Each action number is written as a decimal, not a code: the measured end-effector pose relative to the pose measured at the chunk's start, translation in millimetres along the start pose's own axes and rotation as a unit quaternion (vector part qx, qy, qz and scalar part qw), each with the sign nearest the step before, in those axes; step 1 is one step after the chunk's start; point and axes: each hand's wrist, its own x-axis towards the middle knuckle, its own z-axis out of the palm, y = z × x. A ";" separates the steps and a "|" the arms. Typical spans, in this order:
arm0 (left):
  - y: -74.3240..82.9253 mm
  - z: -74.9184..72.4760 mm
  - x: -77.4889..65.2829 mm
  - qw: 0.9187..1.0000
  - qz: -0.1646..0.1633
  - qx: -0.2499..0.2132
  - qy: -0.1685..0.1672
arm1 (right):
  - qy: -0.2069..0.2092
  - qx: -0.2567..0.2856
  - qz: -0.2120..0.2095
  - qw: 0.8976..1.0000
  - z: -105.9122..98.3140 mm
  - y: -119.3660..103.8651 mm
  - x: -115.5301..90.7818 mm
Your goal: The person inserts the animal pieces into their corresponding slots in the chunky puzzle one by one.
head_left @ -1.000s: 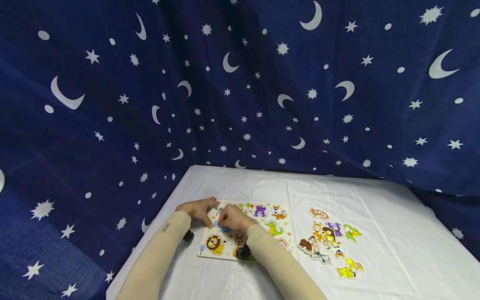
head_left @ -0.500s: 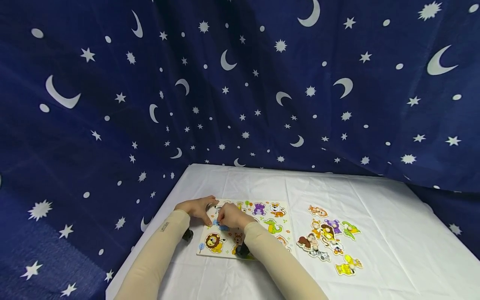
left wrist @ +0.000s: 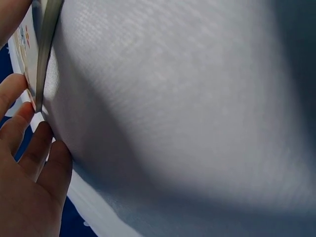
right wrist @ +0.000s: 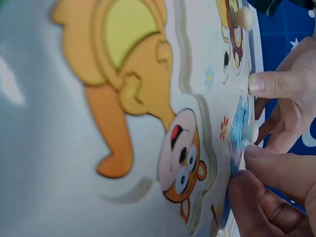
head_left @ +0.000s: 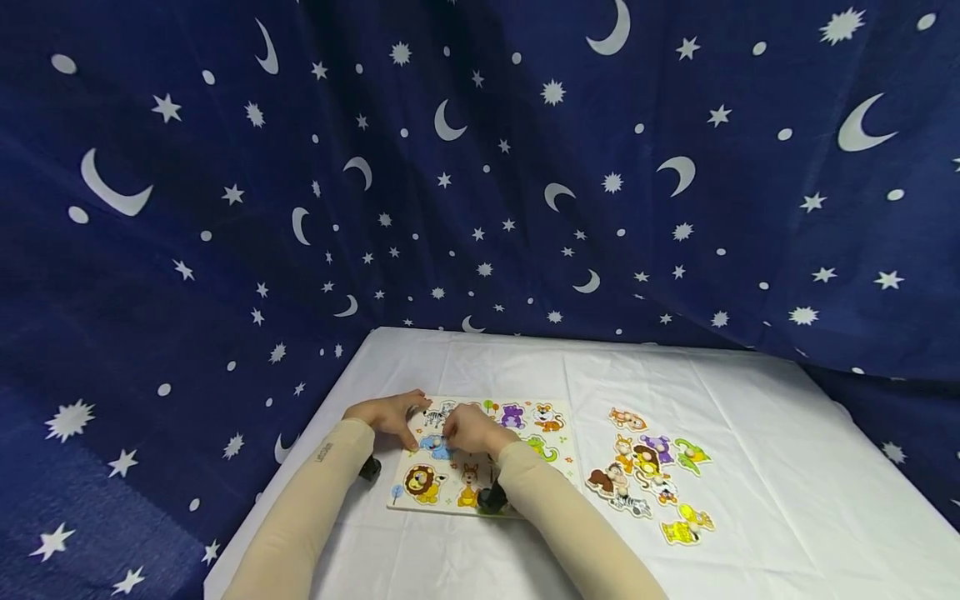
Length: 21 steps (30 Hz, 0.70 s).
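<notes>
A white animal puzzle board [head_left: 450, 503] lies on the cloth. The blue elephant piece [head_left: 435, 447], with a wooden knob, sits at its picture on the board's left side. My right hand [head_left: 474, 429] has curled fingers at the elephant's right edge; in the right wrist view, thumb and forefinger pinch that edge beside the knob. My left hand [head_left: 384, 413] spreads along the board's left edge, thumb near the elephant. In the left wrist view, its fingers [left wrist: 55, 165] rest beside the board's side. A knobbed lion piece [right wrist: 236, 34] sits in the board near the elephant.
Several loose knobbed animal pieces lie in a cluster right of the board, including a purple hippo [head_left: 656, 448], a green crocodile [head_left: 690, 456], a zebra [head_left: 632, 505] and a giraffe [head_left: 682, 529]. A starry blue curtain [head_left: 480, 208] hangs behind the white-covered table [head_left: 750, 433].
My right hand has shifted slightly right, off the middle of the elephant piece to its edge, uncovering more of it. The left hand keeps its place at the board's edge.
</notes>
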 end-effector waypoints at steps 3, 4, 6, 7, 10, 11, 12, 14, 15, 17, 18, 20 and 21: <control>0.9 0.6 -0.2 1.000 0.000 0.003 -0.002 | -0.012 0.001 -0.005 1.000 0.8 -1.5 -3.9; 1.2 0.5 -0.2 1.000 -0.001 0.003 -0.002 | -0.016 -0.002 -0.007 1.000 0.9 -2.0 -4.9; 1.8 0.2 -0.2 1.000 0.000 0.009 -0.002 | -0.023 -0.007 -0.009 1.000 0.5 -2.1 -6.7; 1.7 0.2 -0.2 1.000 0.000 0.010 -0.001 | -0.024 -0.007 -0.010 1.000 0.1 -1.9 -7.7; 1.3 0.0 0.4 1.000 0.004 0.007 0.002 | -0.022 -0.002 -0.015 1.000 -2.5 -0.4 -11.0; 1.3 0.0 0.7 1.000 0.004 0.007 0.003 | -0.022 0.003 -0.015 1.000 -3.3 0.7 -12.2; 1.6 -0.1 0.9 1.000 0.004 0.007 0.004 | -0.020 0.008 -0.014 1.000 -4.1 2.1 -13.7; 1.8 0.1 1.3 1.000 0.006 0.007 0.003 | -0.020 0.015 -0.006 1.000 -6.4 4.5 -16.9; 1.9 0.1 1.5 1.000 0.006 0.010 0.003 | -0.020 0.017 -0.003 1.000 -7.4 5.9 -18.6; 2.0 0.5 1.2 1.000 0.004 0.009 0.000 | -0.020 0.023 0.002 1.000 -10.0 8.9 -22.2; 2.2 0.5 1.1 1.000 0.004 0.007 -0.001 | -0.019 0.024 0.004 1.000 -11.6 10.3 -24.2; 2.3 0.5 0.9 1.000 0.004 0.004 -0.003 | -0.013 0.030 0.002 0.999 -15.5 13.4 -27.7; 2.5 0.5 0.9 1.000 0.004 0.001 -0.003 | -0.010 0.032 -0.002 0.999 -17.5 15.1 -29.5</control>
